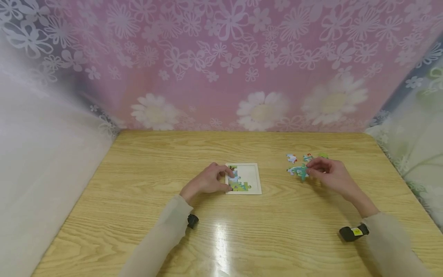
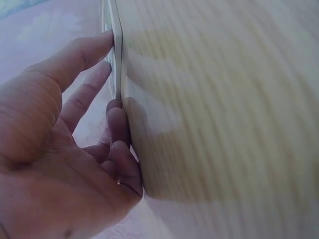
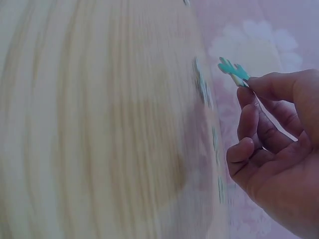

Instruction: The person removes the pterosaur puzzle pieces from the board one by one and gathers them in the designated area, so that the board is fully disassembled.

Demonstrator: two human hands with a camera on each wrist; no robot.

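My left hand (image 1: pixel 209 179) rests at the left side of a square white puzzle tray (image 1: pixel 252 175), the thumb and a fingertip on its face. In the left wrist view, the tray (image 2: pixel 117 55) shows edge-on and the other fingers bend down beside it. Joined green and blue pieces (image 1: pixel 238 186) fill the tray's left and lower part. My right hand (image 1: pixel 330 173) pinches a teal-green puzzle piece (image 3: pixel 233 70) between thumb and fingertip, raised off the table in the right wrist view.
Loose puzzle pieces lie near the right hand: a white and red one (image 1: pixel 292 158), a teal and red one (image 1: pixel 307 157) and a green one (image 1: pixel 323 155), partly behind the hand. The wooden table (image 1: pixel 155 154) ends at a pink floral curtain (image 1: pixel 207 77).
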